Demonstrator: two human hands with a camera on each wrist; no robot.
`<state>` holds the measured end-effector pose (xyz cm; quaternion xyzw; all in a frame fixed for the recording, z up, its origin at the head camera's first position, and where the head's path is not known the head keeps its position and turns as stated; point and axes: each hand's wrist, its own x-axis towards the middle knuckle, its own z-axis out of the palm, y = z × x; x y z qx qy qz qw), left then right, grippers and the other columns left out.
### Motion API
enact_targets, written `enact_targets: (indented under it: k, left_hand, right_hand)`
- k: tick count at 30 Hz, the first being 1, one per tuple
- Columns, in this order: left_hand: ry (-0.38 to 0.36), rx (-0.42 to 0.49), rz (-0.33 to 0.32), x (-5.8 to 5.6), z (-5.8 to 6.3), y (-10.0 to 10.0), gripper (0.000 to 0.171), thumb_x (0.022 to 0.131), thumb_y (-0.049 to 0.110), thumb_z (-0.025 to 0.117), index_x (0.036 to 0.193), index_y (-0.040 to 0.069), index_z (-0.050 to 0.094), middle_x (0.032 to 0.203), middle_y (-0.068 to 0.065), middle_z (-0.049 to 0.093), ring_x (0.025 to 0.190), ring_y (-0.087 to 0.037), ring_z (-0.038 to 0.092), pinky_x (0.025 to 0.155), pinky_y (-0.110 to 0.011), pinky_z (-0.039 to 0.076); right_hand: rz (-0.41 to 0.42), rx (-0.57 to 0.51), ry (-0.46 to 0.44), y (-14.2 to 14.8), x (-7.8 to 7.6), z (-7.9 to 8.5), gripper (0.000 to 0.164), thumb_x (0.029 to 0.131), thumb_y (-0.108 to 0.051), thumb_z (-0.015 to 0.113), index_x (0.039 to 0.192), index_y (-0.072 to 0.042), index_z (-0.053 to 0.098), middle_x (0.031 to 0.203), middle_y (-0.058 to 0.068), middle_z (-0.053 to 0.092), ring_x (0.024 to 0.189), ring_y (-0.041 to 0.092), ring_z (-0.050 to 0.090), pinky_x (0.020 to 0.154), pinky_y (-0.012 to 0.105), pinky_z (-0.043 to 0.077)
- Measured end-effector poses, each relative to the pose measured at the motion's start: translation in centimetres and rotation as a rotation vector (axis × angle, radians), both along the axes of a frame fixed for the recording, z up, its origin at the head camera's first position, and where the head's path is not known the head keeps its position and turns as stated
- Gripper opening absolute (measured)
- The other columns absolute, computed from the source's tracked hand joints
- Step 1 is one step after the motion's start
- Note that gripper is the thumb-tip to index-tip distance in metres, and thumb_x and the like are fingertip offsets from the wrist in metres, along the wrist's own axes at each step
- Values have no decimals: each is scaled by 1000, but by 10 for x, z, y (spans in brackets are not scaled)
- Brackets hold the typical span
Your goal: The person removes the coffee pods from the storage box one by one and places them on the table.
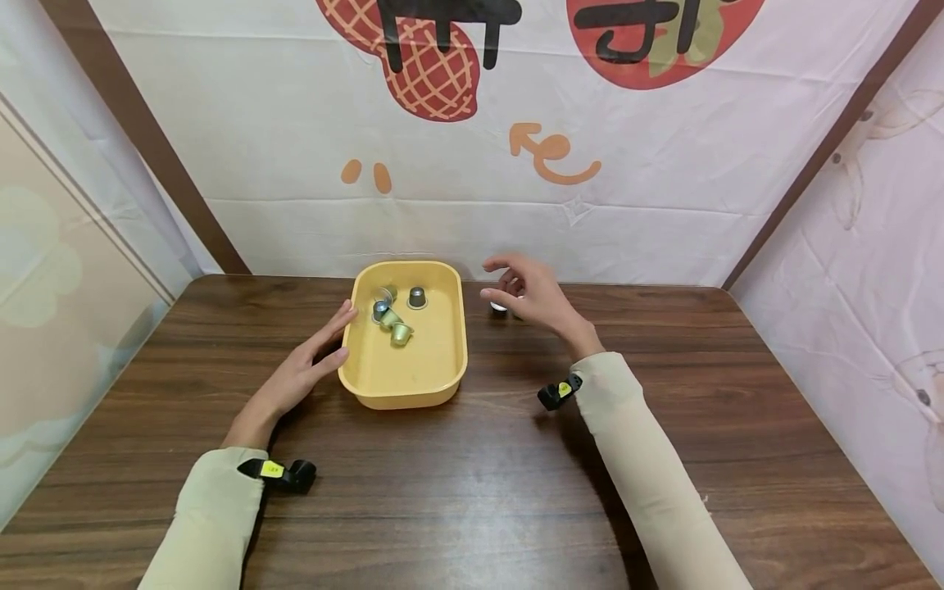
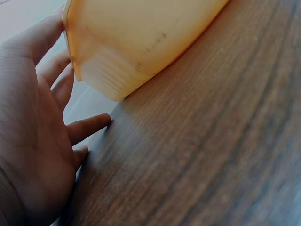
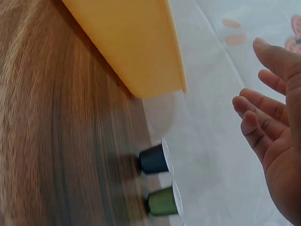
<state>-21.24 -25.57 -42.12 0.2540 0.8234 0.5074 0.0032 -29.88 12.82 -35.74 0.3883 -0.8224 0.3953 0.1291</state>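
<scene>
My left hand [image 1: 306,365] rests its spread fingers against the left rim of a yellow plastic tray [image 1: 420,381]; the left wrist view shows those fingertips at the tray's edge. Inside the tray lie several small coffee capsules: a dark grey one [image 1: 417,295], a blue-topped one [image 1: 379,310], a light green one [image 1: 401,333] and others bunched beside them. To the right of the tray, my right hand [image 1: 542,297] hovers with loosely bent fingers and holds nothing. Below it, a dark capsule [image 3: 154,159] and a green capsule [image 3: 162,202] stand on the table, white lids up.
The brown wood-grain table [image 1: 442,492] carries the tray near its back edge. Right behind it hangs a white printed cloth [image 1: 472,221], with more cloth at both sides. A black strap device [image 1: 560,392] sits at the right wrist, another [image 1: 280,474] at the left.
</scene>
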Motion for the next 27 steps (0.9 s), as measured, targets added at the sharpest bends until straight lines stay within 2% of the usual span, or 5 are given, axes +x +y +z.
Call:
enact_targets:
  k: [5, 8, 14, 21, 27]
  left_hand:
    - [1, 2, -5, 0, 0, 0, 59, 99, 7, 50, 152, 18, 28, 160, 0, 9, 144, -21, 13, 108, -52, 15]
    - [-3, -4, -6, 0, -1, 0, 59, 100, 7, 50, 153, 17, 26, 160, -1, 7, 144, -20, 12, 109, -50, 15]
    - [-12, 7, -10, -1, 0, 0, 60, 100, 7, 50, 153, 15, 25, 160, -1, 6, 144, -22, 13, 107, -59, 13]
    - [2, 8, -14, -2, -1, 0, 59, 99, 6, 50, 153, 13, 26, 160, 0, 7, 143, -27, 14, 105, -61, 14]
    - [10, -3, -9, -2, -1, -1, 58, 99, 4, 49, 152, 9, 26, 160, -4, 7, 144, -28, 12, 107, -55, 13]
  right_hand:
    - [64, 52, 5, -17, 0, 6, 41, 87, -24, 73, 123, -10, 59, 111, 4, 64, 73, 9, 60, 66, 28, 50]
    - [115, 85, 30, -29, -1, 8, 40, 87, -22, 73, 121, -6, 60, 106, 7, 64, 67, 10, 58, 62, 27, 48]
    - [187, 156, 88, -53, -3, 7, 40, 85, -21, 75, 117, -1, 62, 87, 8, 64, 61, 9, 54, 58, 25, 46]
    - [231, 277, 31, -75, 0, 1, 39, 88, -26, 71, 119, -4, 61, 113, 8, 63, 74, 13, 57, 66, 25, 47]
    - [235, 351, 11, -90, 1, 2, 36, 88, -26, 72, 116, -6, 62, 108, 4, 61, 83, 20, 58, 72, 22, 43]
